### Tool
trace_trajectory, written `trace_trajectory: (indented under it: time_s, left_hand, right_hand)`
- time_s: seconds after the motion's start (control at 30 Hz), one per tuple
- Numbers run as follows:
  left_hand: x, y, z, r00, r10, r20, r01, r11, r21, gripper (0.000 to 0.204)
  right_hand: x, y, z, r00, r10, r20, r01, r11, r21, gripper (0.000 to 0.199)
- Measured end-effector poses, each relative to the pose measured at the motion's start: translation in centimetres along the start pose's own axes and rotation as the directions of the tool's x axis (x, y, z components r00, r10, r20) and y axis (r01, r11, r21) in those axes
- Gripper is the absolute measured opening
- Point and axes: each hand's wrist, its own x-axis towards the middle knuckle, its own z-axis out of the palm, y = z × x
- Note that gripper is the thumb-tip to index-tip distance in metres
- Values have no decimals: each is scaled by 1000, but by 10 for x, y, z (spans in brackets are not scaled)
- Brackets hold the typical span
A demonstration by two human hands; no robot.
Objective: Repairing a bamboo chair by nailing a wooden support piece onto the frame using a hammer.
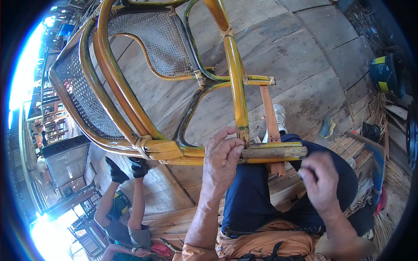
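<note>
- A rattan chair (143,87), lying tipped on the plank floor (305,65), is shown with its near frame across the lap.
- The left hand (222,158) is pinched on the joint where the upright (235,74) meets the rail (270,153).
- The right hand (322,182), blurred, is held just right of the rail end; its grip cannot be told.
- Bindings (141,145) at far and left joints are seen wound; this near joint is bare, so wrapping is judged outstanding.

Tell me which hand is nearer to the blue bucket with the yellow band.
Right. The right hand hovers over the lap, below-left of the blue bucket; the left hand grips the rattan chair frame, farther left.
</note>
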Motion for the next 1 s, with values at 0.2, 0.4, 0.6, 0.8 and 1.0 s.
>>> trace_trajectory:
  time_s: [0.2,0.4,0.6,0.8,1.0]
  left_hand:
    - [1,-1,-1,997,30,68,-32,999,34,11]
    - [-1,-1,1,994,89,62,-96,989,110,12]
    - [-3,-3,3,993,107,51,-111,990,86,11]
    - [-1,-5,2,981,176,76,-185,974,130,12]
    - [-2,-1,0,978,184,97,-200,958,206,13]
  right_hand:
    - [-89,2,7,376,167,912,-233,969,-82,42]
    - [-109,5,6,204,245,948,-284,941,-182,65]
    - [-80,-3,-40,272,183,945,-130,980,-153,59]
    - [-46,-23,-91,691,84,718,-259,956,138,36]
    - [-8,-40,-79,946,136,295,-166,983,77,30]
